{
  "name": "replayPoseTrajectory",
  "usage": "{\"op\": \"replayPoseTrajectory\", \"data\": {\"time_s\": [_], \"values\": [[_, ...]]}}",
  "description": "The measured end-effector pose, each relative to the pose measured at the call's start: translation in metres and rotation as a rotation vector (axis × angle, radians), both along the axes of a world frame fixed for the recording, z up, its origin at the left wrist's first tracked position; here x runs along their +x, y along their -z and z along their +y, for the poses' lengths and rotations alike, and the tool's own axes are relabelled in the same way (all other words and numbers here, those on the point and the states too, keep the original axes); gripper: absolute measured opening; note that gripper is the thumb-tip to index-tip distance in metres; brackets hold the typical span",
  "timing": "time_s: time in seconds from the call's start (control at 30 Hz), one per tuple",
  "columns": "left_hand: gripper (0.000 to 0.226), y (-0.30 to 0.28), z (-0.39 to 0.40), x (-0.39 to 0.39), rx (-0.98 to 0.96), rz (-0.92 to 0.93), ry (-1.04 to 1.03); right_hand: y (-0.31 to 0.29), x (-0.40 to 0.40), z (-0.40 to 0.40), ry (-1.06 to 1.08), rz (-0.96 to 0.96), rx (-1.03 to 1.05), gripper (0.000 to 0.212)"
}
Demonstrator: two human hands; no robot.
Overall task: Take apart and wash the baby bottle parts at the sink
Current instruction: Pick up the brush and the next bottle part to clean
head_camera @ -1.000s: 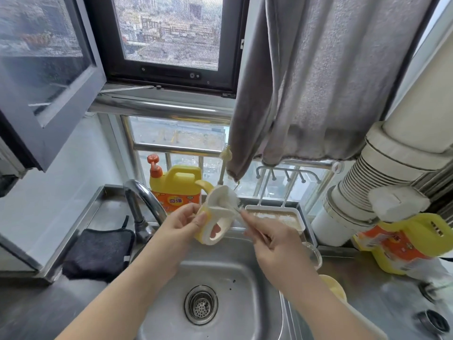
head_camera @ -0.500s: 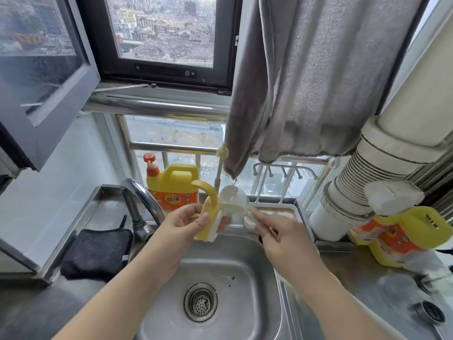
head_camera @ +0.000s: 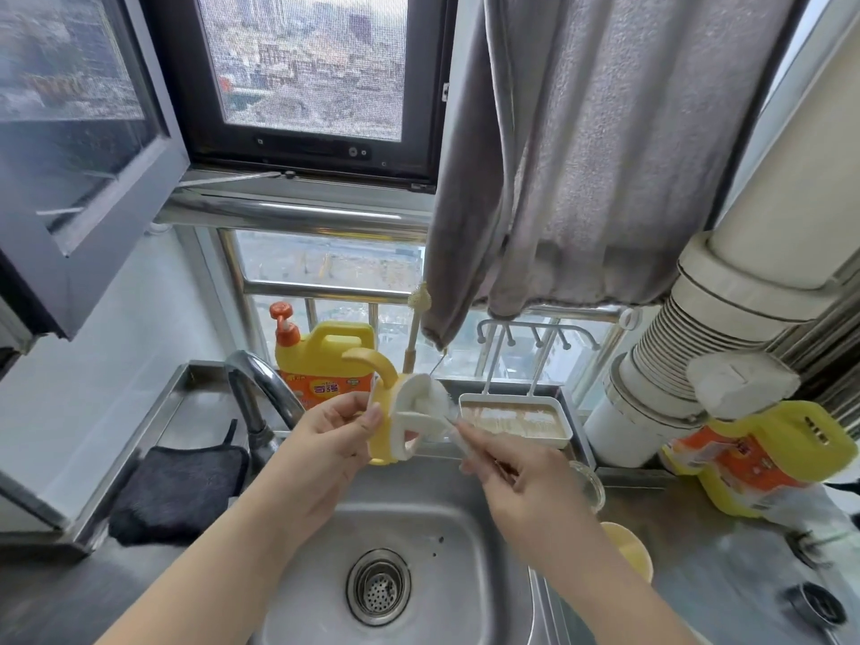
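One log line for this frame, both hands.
left hand grips yellow bottle collar | right hand pinches thin brush at collar | above sink | washing

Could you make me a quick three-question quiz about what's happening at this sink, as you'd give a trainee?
1. True or false: the left hand holds the yellow and white bottle top above the sink.
2. Which does the right hand pinch? A) the thin brush B) the faucet C) the dark cloth
3. Fill in: behind the faucet stands a yellow detergent jug with an ______ pump.

Key: 1 true; 2 A; 3 orange.
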State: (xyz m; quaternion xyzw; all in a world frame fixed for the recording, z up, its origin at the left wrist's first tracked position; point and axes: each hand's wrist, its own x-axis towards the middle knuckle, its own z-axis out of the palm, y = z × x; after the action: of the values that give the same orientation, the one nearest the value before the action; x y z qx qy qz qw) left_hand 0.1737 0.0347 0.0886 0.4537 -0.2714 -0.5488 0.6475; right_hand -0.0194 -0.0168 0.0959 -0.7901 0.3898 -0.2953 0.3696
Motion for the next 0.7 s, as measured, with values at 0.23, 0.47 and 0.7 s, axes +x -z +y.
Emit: {"op": "replayPoseTrajectory", "data": {"time_s": [0.23, 0.47, 0.7], "values": [[0.018, -0.001, 0.003, 0.004, -0.04, -0.145, 0.047, -0.008, -0.003, -0.005, 0.016, -0.045, 0.112, 0.036], [0.024, 0.001, 0.01, 0.0, -0.136, -0.339, 0.135, -0.011, -0.016, -0.018, 0.13, -0.077, 0.194, 0.029], [0.056, -0.01, 0.006, -0.005, -0.094, -0.103, 0.296, -0.008, -0.019, -0.012, 0.107, -0.036, 0.133, 0.03]]}}
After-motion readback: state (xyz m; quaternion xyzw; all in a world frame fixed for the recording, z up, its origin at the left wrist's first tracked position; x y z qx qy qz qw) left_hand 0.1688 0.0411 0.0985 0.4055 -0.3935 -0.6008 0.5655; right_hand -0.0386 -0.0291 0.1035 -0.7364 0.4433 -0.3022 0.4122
